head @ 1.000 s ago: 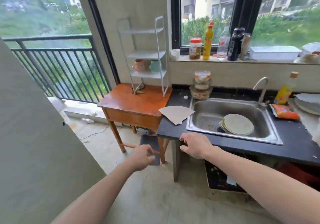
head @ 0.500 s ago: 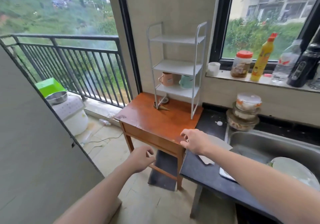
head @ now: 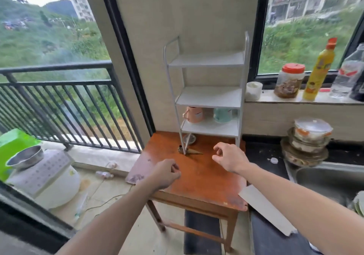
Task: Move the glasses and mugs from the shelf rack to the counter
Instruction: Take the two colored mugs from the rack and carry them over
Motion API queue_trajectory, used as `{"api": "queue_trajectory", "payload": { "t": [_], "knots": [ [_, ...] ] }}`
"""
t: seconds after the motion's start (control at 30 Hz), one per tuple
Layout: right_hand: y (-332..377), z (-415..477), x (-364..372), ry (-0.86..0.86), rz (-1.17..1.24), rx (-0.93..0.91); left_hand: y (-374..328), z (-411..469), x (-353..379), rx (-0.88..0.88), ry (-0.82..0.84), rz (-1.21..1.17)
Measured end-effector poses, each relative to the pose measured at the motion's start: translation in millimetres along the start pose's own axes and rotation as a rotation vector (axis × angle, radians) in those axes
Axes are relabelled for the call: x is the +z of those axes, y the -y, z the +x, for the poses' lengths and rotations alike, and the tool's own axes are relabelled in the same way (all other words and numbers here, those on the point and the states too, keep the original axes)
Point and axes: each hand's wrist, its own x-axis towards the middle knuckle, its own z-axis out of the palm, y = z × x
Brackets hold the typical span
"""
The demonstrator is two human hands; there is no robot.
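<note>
Left hand (head: 166, 173) and right hand (head: 229, 159) hover empty, loosely curled. The pink mug (head: 195, 115) at the shelf's (head: 210, 129) left edge looks breakable; take its handle (head: 185, 115).

One pink mug (head: 194, 114), one green mug (head: 222, 115), one rack (head: 208, 97).

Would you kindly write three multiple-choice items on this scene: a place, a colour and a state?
1. The pink mug stands in the rack on the: A top shelf; B middle shelf; C lowest shelf.
2. The red-capped bottle on the sill is: A yellow; B blue; C green.
3. The right hand: A grips a mug; B holds nothing; C presses the rack.
Answers: C, nothing stands higher in the rack; A, its body is yellow; B, its fingers curl loosely above the table.
</note>
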Motion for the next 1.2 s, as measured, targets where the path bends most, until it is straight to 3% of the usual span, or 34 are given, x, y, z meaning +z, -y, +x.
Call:
{"api": "queue_trajectory", "payload": {
  "t": [0.27,0.47,0.57,0.8,1.03,1.2],
  "knots": [
    [-12.0,91.8,5.0,-0.174,0.222,0.204,-0.1,115.8,-9.6,0.065,0.006,-0.074],
    [-35.0,180.0,14.0,-0.342,0.565,0.259,-9.4,208.8,3.0,0.165,-0.17,-0.132],
    [-43.2,207.7,23.6,-0.409,0.552,0.22,-19.8,241.3,9.1,0.19,-0.238,-0.13],
    [-51.2,232.9,40.4,-0.477,0.86,0.275,-36.9,296.8,17.6,0.031,-0.317,-0.236],
    [-58.0,227.2,37.4,-0.487,0.95,0.316,-35.9,316.8,25.2,-0.137,-0.368,-0.459],
    [-64.6,207.8,26.1,-0.482,0.975,0.418,-32.7,302.7,20.3,-0.126,-0.293,-0.586]
  ]
}}
